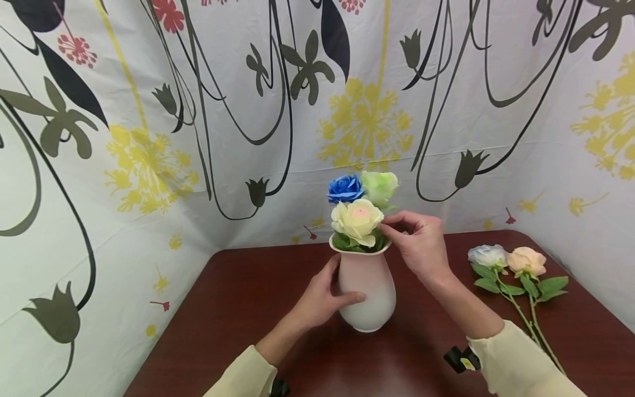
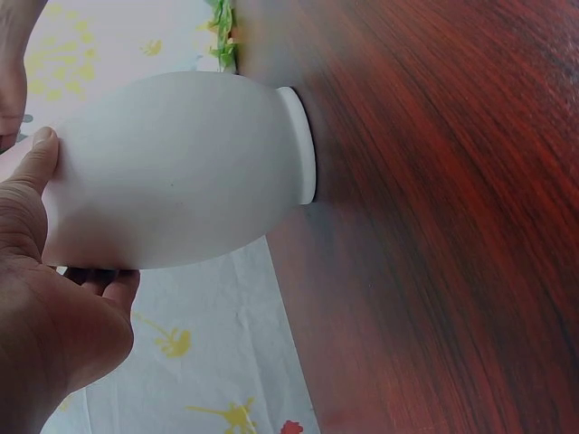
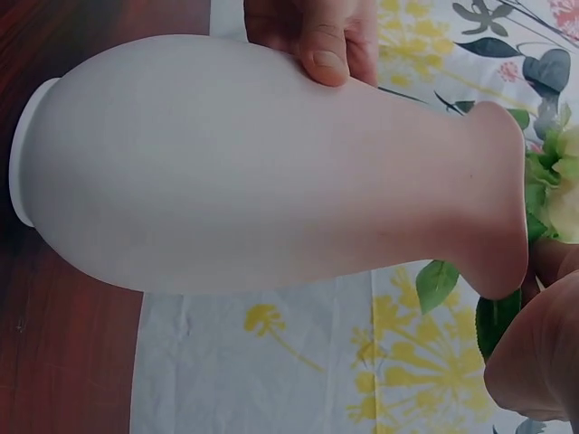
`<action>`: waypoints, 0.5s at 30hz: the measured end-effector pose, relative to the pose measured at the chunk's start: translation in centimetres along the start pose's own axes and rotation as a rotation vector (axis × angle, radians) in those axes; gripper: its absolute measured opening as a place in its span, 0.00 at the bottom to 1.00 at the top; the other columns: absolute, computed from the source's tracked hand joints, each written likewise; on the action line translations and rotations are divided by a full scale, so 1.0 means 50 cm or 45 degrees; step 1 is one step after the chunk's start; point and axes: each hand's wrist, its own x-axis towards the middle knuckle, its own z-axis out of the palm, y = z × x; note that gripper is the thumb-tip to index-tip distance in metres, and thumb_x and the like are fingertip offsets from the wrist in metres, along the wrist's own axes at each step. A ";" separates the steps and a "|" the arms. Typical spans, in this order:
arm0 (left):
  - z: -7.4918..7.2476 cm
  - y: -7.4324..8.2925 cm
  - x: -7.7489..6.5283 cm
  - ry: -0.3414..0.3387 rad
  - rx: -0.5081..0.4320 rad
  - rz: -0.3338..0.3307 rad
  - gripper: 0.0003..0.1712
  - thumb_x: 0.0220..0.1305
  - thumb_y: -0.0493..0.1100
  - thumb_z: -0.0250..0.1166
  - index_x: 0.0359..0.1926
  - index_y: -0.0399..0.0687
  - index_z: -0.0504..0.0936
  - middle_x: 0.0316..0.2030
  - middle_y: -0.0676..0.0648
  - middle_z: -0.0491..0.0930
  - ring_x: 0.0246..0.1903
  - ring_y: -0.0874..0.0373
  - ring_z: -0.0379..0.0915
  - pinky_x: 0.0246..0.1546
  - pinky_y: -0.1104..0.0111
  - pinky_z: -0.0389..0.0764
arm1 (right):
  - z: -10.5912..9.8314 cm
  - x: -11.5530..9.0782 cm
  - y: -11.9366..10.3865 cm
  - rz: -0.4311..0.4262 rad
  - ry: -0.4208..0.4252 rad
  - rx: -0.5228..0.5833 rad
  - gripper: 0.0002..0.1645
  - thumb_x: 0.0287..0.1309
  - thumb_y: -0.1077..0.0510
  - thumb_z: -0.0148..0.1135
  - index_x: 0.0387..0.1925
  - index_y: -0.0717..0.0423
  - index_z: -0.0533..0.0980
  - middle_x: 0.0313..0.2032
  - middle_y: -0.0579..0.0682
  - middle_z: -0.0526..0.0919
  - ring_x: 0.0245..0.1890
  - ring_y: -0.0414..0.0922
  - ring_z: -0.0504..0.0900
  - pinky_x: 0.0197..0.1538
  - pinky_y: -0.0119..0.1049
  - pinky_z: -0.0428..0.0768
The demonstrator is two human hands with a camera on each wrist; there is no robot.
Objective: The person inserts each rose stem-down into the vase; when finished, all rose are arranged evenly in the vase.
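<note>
A vase (image 1: 367,292), white below and pale pink toward its flared mouth, stands upright on the table. My left hand (image 1: 319,295) grips its left side, thumb across the front; the left wrist view shows this hand (image 2: 63,298) around the upper body. In the vase are a cream rose (image 1: 358,220) in front, a blue rose (image 1: 345,188) and a pale green rose (image 1: 379,186) behind. My right hand (image 1: 420,242) pinches at the cream rose's right edge, just above the rim. In the right wrist view its fingertips are partly hidden, near green leaves (image 3: 499,324).
On the table's right lie a pale blue rose (image 1: 488,256) and a peach rose (image 1: 527,261), with leafy stems pointing toward the front. The dark red-brown wooden table (image 1: 238,309) meets a flower-patterned cloth (image 1: 223,165) hanging behind and at the sides.
</note>
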 end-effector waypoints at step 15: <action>0.002 0.000 0.000 0.008 0.012 -0.001 0.53 0.64 0.56 0.79 0.82 0.66 0.58 0.71 0.58 0.71 0.66 0.60 0.72 0.68 0.55 0.74 | 0.016 -0.017 0.002 -0.224 -0.069 -0.247 0.11 0.61 0.69 0.76 0.40 0.52 0.92 0.43 0.47 0.92 0.48 0.43 0.85 0.38 0.26 0.81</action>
